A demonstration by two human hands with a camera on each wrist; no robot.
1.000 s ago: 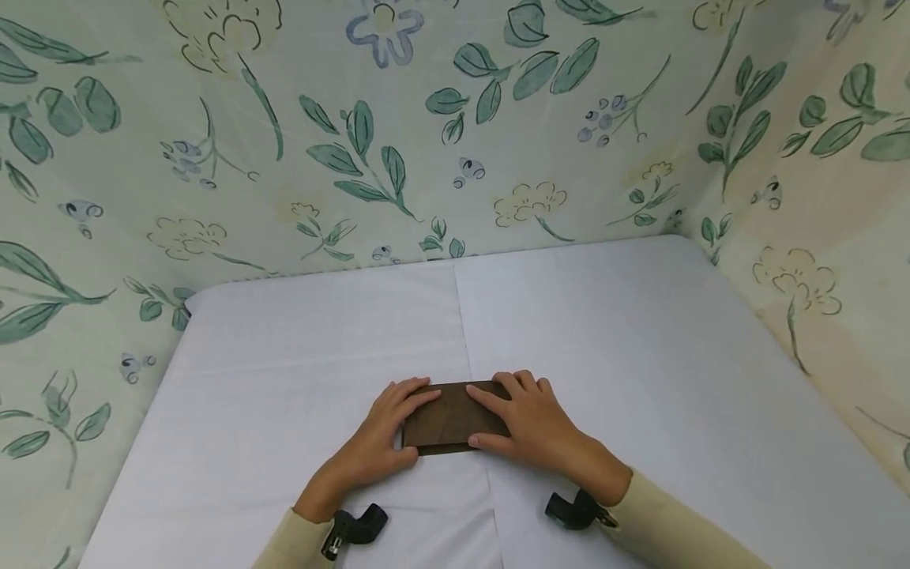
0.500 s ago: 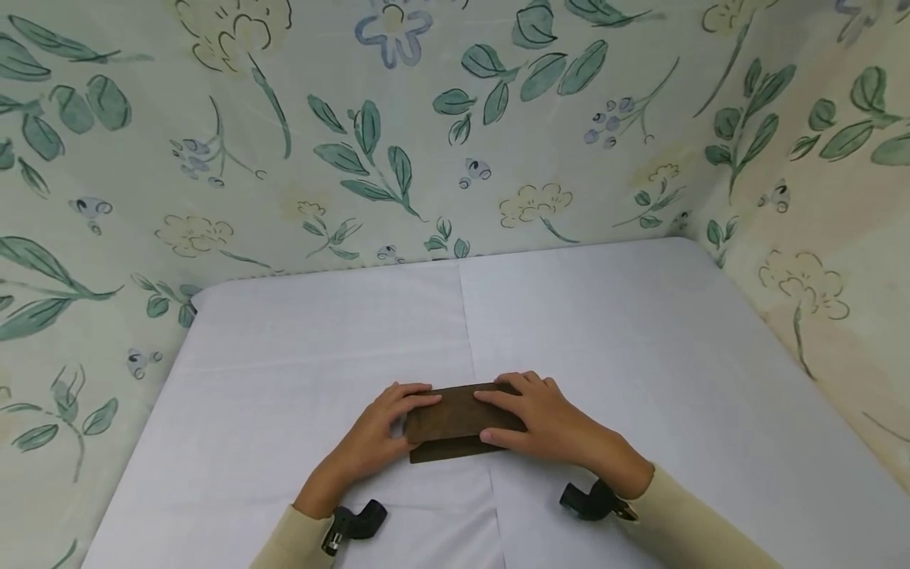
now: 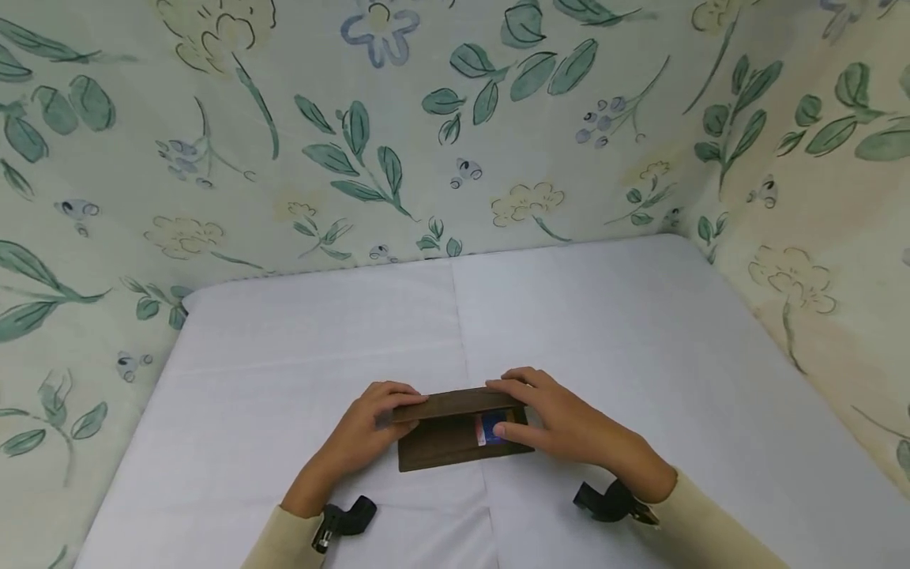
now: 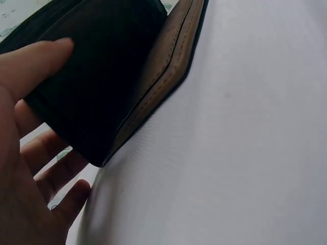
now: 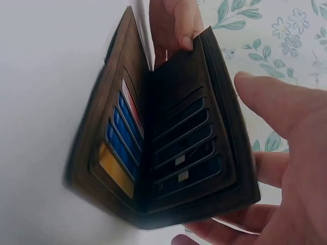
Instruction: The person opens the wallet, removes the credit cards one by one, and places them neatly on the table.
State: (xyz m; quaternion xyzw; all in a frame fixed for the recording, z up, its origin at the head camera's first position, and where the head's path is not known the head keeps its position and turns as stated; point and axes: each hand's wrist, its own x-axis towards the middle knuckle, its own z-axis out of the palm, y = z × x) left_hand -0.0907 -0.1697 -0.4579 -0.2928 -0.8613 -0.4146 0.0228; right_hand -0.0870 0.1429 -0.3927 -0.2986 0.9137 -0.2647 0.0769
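Observation:
A long brown wallet (image 3: 437, 452), partly unfolded, lies near the front of the table with its upper flap raised. My left hand (image 3: 359, 431) grips that flap at the left end, thumb on the inner face and fingers behind, as the left wrist view also shows. My right hand (image 3: 572, 419) holds the flap's right end, its thumb by the inner edge and its fingers behind. In the right wrist view, blue cards (image 5: 122, 127) and a yellow card (image 5: 116, 168) fill slots on one side. Several dark cards (image 5: 189, 138) sit in the facing slots.
A white cloth (image 3: 341, 332) with fold lines covers the table. Floral fabric (image 3: 398, 134) hangs behind it and along both sides. Black wrist cameras (image 3: 344, 523) are worn at both cuffs.
The wallet was folded nearly flat a second ago. Both hands have lifted its front edge up and back, and the inside with a blue card now shows.

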